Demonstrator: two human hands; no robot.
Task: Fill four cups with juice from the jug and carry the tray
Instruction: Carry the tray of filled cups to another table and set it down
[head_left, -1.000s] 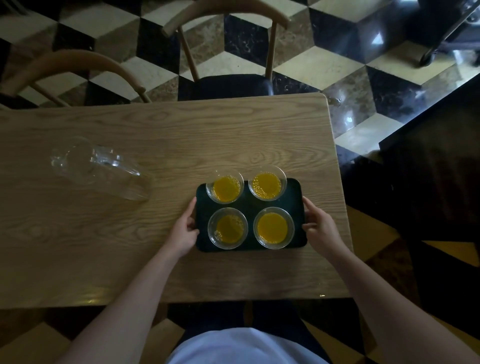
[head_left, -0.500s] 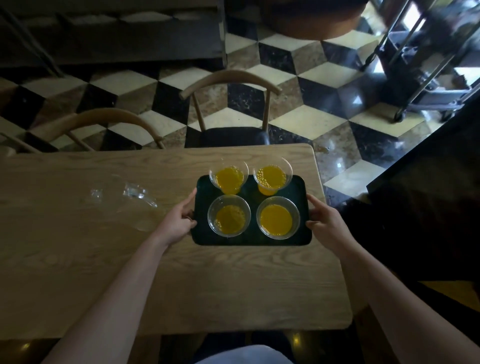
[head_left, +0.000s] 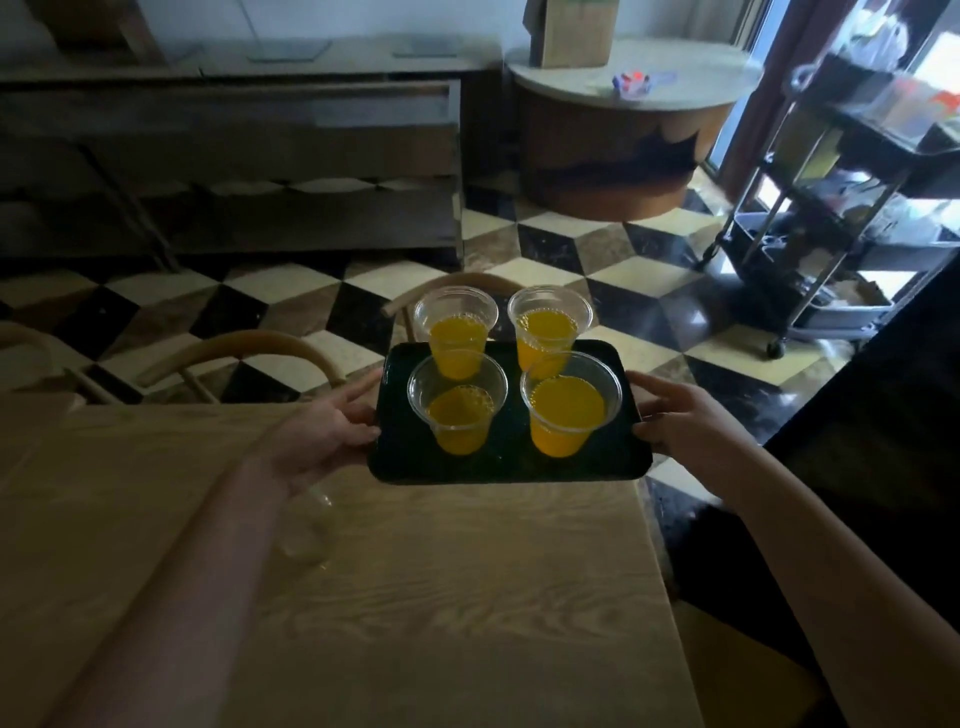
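Above the far end of the wooden surface (head_left: 467, 597) I have the dark tray (head_left: 506, 465) lifted clear, with its far half out over the checkered floor (head_left: 291, 306). My left hand (head_left: 324, 434) has its grip closed on the tray's left edge, thumb over the rim and fingers underneath as far as I can tell; my right hand (head_left: 685, 426) pinches the right edge the same way. Four clear cups stand on it in two rows: far left cup (head_left: 456, 332), far right cup (head_left: 548, 327), near left cup (head_left: 457, 402), near right cup (head_left: 570, 402), all holding orange juice (none close to the brim, which helps). The pairs in each column look close to touching, though I cannot tell whether they do. The empty jug (head_left: 306, 530) lies on the surface just beneath my left wrist, mostly hidden by my arm.

Pouring looks finished, so I judge the carrying step is in hand. Next I need to keep the tray level and both grips even while I walk, steering past the wooden chair (head_left: 244, 348) on the left and the one behind the tray. Any tilt could slosh the juice or slide these light cups.
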